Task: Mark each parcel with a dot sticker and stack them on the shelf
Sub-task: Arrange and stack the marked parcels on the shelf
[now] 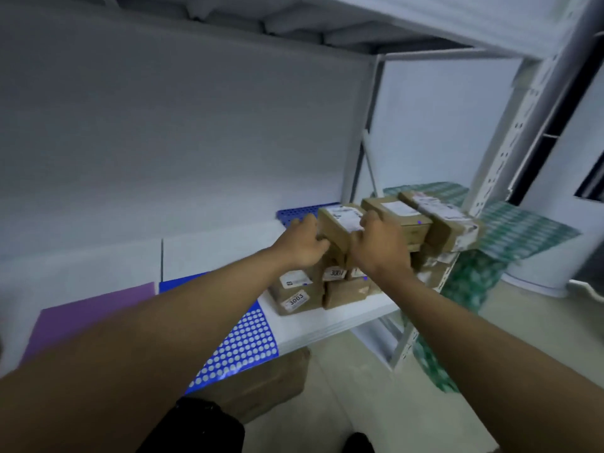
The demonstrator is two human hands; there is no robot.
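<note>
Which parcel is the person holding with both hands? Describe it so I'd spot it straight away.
Start at the white shelf with its stack of brown parcels. Three parcels lie side by side on top; it is the leftmost parcel. Unlike its neighbours, it sits between the left hand and the right hand.

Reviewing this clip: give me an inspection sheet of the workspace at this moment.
Surface: white shelf.
Job's things: stack of brown parcels; top-row parcel between both hands; blue dot-sticker sheet at shelf edge.
Clutter: purple sheet; green sticker sheets draped right.
Grippers: left hand and right hand grip the top-row parcel.
Cables: nothing seen.
Surroundings: white shelf upright; cardboard box on floor.
</note>
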